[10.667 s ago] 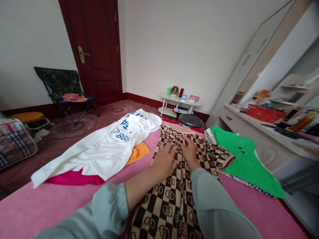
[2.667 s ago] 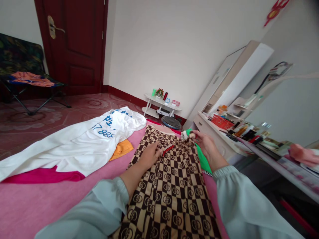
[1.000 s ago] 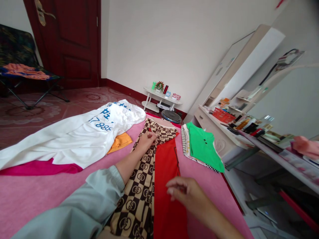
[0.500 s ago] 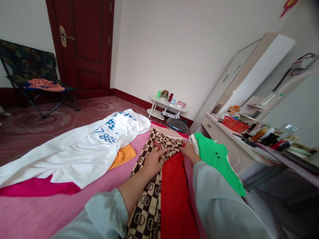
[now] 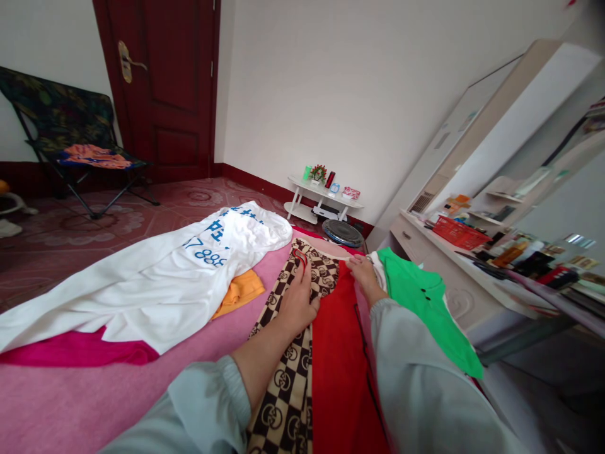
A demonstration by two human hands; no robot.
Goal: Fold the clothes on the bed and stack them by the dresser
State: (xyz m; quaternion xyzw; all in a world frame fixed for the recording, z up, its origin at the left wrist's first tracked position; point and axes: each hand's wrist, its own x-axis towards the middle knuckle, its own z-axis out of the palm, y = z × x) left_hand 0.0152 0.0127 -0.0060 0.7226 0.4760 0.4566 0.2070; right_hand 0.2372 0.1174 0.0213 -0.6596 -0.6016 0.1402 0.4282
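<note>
Brown-and-cream checkered pants with a red drawstring at the waist lie lengthwise in front of me. Red fabric lies along their right side, with a dark line down its right edge. My left hand rests open on the checkered waist, fingers stretched toward the drawstring. At the upper right corner of the red fabric is my right hand, its bent fingers closed on the edge; the thumb is hidden. Beside it lies a green buttoned top.
A white printed garment covers magenta cloth and orange cloth on the pink bedspread. A cluttered dresser with a red basket stands right. Beyond are a low white table and a folding chair.
The checkered waist reached over the red fabric to my right hand; now the red shows up to that corner. My left hand has slid forward and straightened. The view has shifted slightly.
</note>
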